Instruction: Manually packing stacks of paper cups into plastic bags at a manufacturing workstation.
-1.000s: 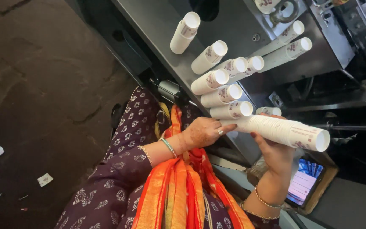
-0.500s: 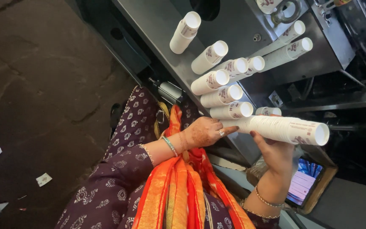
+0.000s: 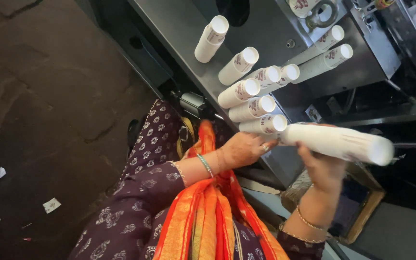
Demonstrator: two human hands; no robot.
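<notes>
Your right hand (image 3: pixel 324 166) is clamped around a long stack of cups (image 3: pixel 335 142), blurred at its 3 o'clock end. Your left hand (image 3: pixel 244 149) pinches its 9 o'clock end, fingertips partly hidden. More cup stacks (image 3: pixel 246 89) stand at 12 o'clock on the metal table (image 3: pixel 179 29).

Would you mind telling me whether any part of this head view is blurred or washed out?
Head view: the long white paper-cup stack in the right hand is smeared and overexposed at its far end; the left hand and the standing white cup stacks on the grey metal surface look sharp.
</notes>
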